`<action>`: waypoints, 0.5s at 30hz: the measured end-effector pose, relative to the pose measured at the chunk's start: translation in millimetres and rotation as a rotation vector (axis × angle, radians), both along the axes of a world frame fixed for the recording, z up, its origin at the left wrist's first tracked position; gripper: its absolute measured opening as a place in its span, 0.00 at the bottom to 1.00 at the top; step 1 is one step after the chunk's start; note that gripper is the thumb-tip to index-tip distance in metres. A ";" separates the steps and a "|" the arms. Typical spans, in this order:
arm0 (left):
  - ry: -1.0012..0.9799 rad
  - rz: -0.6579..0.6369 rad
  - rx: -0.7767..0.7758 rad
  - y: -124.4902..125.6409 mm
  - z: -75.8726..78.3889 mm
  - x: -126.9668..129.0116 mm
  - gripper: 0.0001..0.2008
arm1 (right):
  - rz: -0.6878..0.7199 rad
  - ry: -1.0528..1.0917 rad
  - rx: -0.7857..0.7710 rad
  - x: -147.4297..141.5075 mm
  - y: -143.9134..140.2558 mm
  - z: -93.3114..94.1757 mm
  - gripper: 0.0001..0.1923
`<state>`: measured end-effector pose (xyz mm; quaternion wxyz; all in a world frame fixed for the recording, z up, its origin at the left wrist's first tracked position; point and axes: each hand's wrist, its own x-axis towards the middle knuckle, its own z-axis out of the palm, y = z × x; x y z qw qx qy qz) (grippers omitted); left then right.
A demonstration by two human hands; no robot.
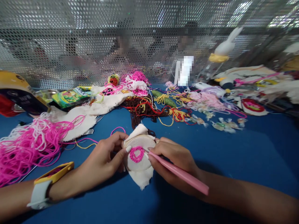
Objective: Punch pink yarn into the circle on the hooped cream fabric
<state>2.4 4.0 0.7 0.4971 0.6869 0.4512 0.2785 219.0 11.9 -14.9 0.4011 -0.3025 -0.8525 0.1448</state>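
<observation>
Cream cloth stretched in a small round embroidery hoop [133,169] is at the middle front, its loose edges hanging out above and below. A ring of raised pink loops [136,154] is worked on the cloth. My left hand [109,154] grips the hoop's left rim, thumb on the front. In my right hand [175,157] is a pink-handled punch needle [179,173], held like a pen, its metal tip at the right of the pink ring. Whether the tip pierces the cloth I cannot tell. Part of the hoop's rim is hidden by my fingers.
Tangled pink and white yarn [44,140] lies at the left. Across the back are brown yarn [140,109], a green snack bag [70,97], wrapped candies [226,125] and a bottle with a white rabbit-eared top [224,48]. Perforated metal mesh [93,43] stands behind the blue table [233,155].
</observation>
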 end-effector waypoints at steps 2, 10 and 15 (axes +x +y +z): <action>0.005 -0.006 0.005 -0.4 0.4 0.0 0.10 | 0.025 -0.020 -0.011 -0.3 0.6 -1.7 0.06; 0.082 0.021 0.080 1.6 2.4 1.8 0.08 | -0.017 0.194 -0.030 4.2 -3.5 -0.7 0.07; 0.092 0.021 0.081 2.2 2.2 1.7 0.08 | -0.058 0.181 -0.033 5.0 -5.6 4.0 0.10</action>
